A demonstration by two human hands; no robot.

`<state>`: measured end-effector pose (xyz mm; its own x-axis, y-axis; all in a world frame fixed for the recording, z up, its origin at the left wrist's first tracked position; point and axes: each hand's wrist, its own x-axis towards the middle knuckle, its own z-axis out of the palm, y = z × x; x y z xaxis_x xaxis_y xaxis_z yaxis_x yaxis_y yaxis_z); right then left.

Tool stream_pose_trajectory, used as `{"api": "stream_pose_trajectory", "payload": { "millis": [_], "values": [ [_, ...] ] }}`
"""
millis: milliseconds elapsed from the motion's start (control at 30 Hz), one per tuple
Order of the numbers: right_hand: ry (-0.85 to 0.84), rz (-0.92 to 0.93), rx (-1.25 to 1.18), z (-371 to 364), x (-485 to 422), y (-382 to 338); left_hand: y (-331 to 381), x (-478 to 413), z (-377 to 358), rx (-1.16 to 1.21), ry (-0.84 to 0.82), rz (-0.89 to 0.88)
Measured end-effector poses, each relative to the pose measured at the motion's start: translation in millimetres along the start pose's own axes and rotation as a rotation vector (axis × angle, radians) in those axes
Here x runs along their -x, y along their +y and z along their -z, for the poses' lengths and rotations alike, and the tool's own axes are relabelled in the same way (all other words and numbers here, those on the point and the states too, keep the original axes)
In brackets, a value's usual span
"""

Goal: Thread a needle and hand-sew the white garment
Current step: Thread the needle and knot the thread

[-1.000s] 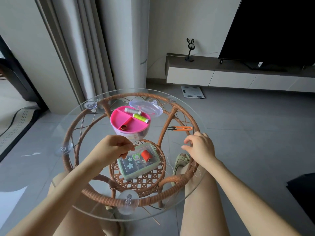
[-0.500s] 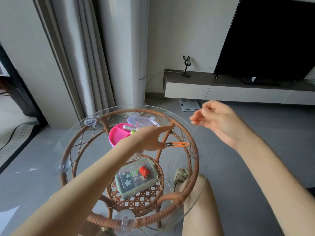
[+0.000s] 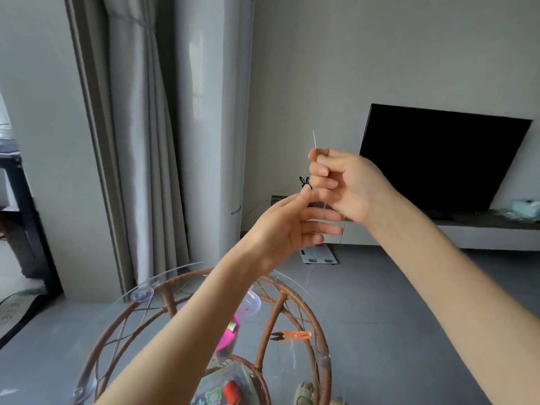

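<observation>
My right hand (image 3: 347, 182) is raised in front of me and pinches a thin needle (image 3: 314, 138) that points straight up above its fingers. A faint thread (image 3: 343, 229) hangs down from that hand toward the table. Just below it, my left hand (image 3: 289, 226) has thumb and forefinger pressed together at the thread near the right fingers, while its other fingers stay straight. The white garment is not in view.
Below my arms is a round glass table on a rattan frame (image 3: 271, 325). On it lie orange snips (image 3: 295, 335) and a pink sewing box (image 3: 230, 334); a clear kit box with a red spool (image 3: 232, 387) sits on the lower shelf. TV (image 3: 438, 159) stands at the right.
Both hands rose from the table to chest height. My left hand left the snips area and came up to the right hand, which now holds the needle upright. The camera tilted up.
</observation>
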<state>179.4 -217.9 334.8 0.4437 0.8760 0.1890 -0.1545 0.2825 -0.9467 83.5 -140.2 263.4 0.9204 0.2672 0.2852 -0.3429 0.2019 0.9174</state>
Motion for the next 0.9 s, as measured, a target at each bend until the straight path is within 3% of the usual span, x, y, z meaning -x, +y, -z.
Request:
{"api": "stream_pose_trajectory", "payload": {
  "millis": [133, 300, 400, 500, 600, 700, 800, 900],
  "values": [
    [0.123, 0.167, 0.163, -2, -22, -37, 8, 1, 10, -0.071, 0.128, -0.086],
    [0.626, 0.535, 0.791, 48, -42, -68, -4, 36, 60, -0.271, 0.344, 0.049],
    [0.772, 0.437, 1.108, 92, -36, -49, -11, 75, 95, -0.373, 0.496, 0.128],
    [0.8, 0.308, 1.236, 117, -24, -10, -13, 109, 117, -0.453, 0.582, 0.171],
    [0.632, 0.263, 1.097, 93, -13, 26, -11, 127, 114, -0.552, 0.585, 0.187],
    [0.25, 0.215, 0.86, 33, 16, 62, -7, 135, 104, -0.601, 0.521, 0.182],
    [-0.173, 0.035, 0.74, -20, 49, 94, -1, 136, 89, -0.61, 0.442, 0.192],
    [-0.391, -0.131, 0.698, -47, 62, 126, 1, 138, 79, -0.618, 0.333, 0.177]
  ]
}}
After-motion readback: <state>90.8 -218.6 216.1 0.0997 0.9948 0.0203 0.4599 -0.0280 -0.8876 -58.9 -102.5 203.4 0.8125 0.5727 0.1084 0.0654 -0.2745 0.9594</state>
